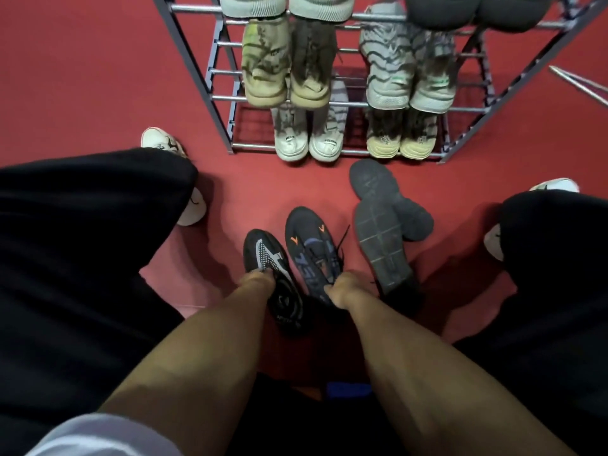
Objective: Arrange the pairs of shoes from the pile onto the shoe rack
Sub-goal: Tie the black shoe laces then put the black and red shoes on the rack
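My left hand point(258, 279) grips a black shoe with a white dotted stripe point(266, 258) at its opening. My right hand point(345, 287) grips a dark shoe with orange marks and blue laces point(309, 245) the same way. Both shoes point toward the grey metal shoe rack point(223, 97) ahead. Right of my hands, two dark shoes lie sole-up on the floor, one point(381, 248) near and one point(378, 189) crossed behind it. The rack holds several pairs: a tan pair point(286, 67), a grey striped pair point(404, 70), a white-toed pair point(306, 139) and a beige-soled pair point(398, 139).
My knees in black trousers point(82, 241) frame both sides, with my white sneakers point(161, 141) showing beside them on the red floor point(98, 77). Thin metal rods point(579, 82) lie at the right edge. More shoes sit on the rack's top tier.
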